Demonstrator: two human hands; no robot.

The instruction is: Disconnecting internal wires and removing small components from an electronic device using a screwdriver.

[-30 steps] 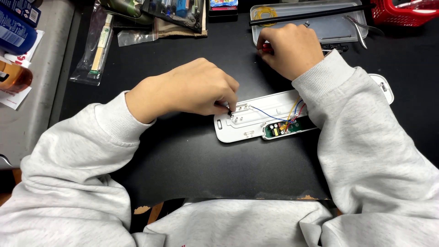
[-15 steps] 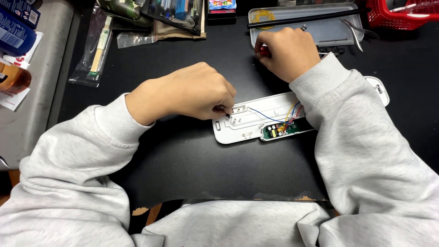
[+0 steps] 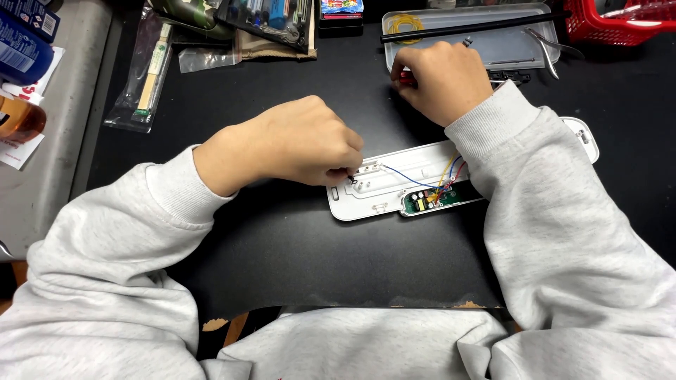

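Note:
A long white plastic casing [image 3: 405, 169] lies open on the black mat [image 3: 317, 260], showing a green circuit board [image 3: 431, 203] and blue, yellow and red wires. My left hand [image 3: 289, 144] rests at the casing's left end, its fingertips pinched on a small dark part [image 3: 350, 176] that is too small to identify. My right hand [image 3: 443, 81] is farther back, fisted around a red-handled tool [image 3: 403, 77] just in front of a metal tray [image 3: 507, 46]. My right sleeve covers the casing's right half.
The tray holds yellow rubber bands [image 3: 405, 24], a black rod [image 3: 479, 28] and pliers [image 3: 546, 53]. A red basket [image 3: 620, 17] is at the back right. A clear bag [image 3: 144, 77] with a wooden stick lies back left, next to bottles [image 3: 21, 42] on a grey surface.
Almost nothing has changed. My left hand stays pinched at the casing's left end and my right hand stays by the tray with the red tool.

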